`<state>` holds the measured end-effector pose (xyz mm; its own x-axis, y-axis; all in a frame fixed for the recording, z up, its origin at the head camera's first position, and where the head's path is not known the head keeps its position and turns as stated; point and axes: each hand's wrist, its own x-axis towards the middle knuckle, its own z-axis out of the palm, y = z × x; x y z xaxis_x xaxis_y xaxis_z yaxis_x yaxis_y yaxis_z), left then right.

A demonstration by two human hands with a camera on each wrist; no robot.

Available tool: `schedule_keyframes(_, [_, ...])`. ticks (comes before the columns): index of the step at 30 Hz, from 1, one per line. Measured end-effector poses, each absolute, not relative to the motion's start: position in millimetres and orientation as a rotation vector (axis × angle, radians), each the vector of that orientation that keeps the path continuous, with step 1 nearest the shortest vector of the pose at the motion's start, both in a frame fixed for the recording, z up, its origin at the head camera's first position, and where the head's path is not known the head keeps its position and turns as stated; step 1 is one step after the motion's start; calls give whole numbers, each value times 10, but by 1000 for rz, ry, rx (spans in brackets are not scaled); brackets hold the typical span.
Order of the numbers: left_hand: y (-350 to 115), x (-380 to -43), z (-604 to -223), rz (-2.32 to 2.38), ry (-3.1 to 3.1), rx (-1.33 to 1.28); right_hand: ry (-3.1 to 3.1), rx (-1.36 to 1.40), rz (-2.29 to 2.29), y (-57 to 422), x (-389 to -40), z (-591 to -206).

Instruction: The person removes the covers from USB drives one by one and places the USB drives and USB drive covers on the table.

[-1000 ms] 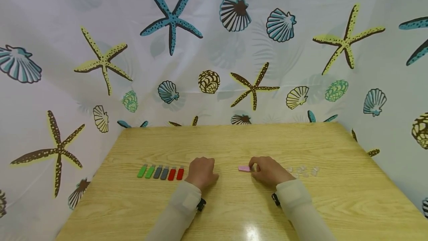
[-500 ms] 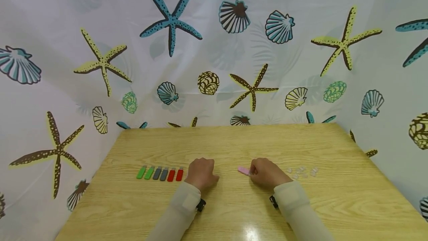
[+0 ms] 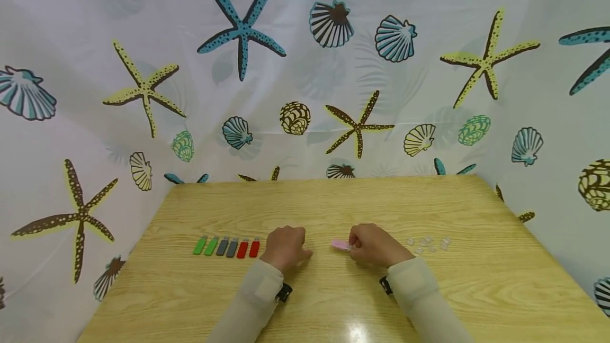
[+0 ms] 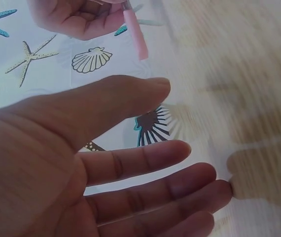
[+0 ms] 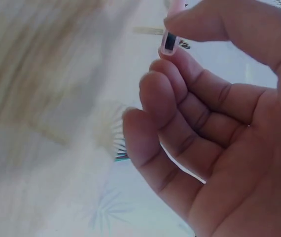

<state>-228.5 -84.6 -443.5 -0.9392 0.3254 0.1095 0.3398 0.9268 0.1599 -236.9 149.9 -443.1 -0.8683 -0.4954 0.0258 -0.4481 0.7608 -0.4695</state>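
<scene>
My right hand (image 3: 376,245) pinches a pink USB stick (image 3: 340,244) between thumb and index finger at its plug end. The pink body points left, toward my other hand. In the right wrist view, the dark-cored plug (image 5: 170,42) shows with a clear rim around it, between thumb and fingertip; the other fingers are loosely curled. My left hand (image 3: 286,248) holds nothing. Its thumb and fingers (image 4: 153,154) are extended and apart in the left wrist view, with the pink USB stick (image 4: 136,37) beyond the thumb.
Left of my left hand lies a row of USB sticks: green (image 3: 206,246), grey (image 3: 226,247) and red (image 3: 248,249), plugs away from me. Several small clear caps (image 3: 428,243) lie right of my right hand. A patterned curtain (image 3: 305,68) borders the wooden table (image 3: 286,202).
My right fingers have closed on the pink USB stick's plug end; the stick has tilted, then moved slightly left with the hand. My left hand has stayed nearly still.
</scene>
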Motion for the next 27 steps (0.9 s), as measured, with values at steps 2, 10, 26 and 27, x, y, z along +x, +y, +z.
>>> schedule_keyframes(2, [-846, -2276, -4426, -275, -3016, -527, 2847, -819, -710, 1479, -2346, -4390])
schedule_keyframes(10, [-853, -2236, -4371, -312, -3061, -573, 2849, -949, -686, 1393, -2217, -4209])
schedule_keyframes(26, [-786, -2136, -4174, -470, -2969, -816, 2892, -1056, -624, 1410, -2018, -3955])
schedule_keyframes(27, [-780, -2120, -4146, -481, -2955, -839, 2894, -1064, -625, 1410, -2008, -3941])
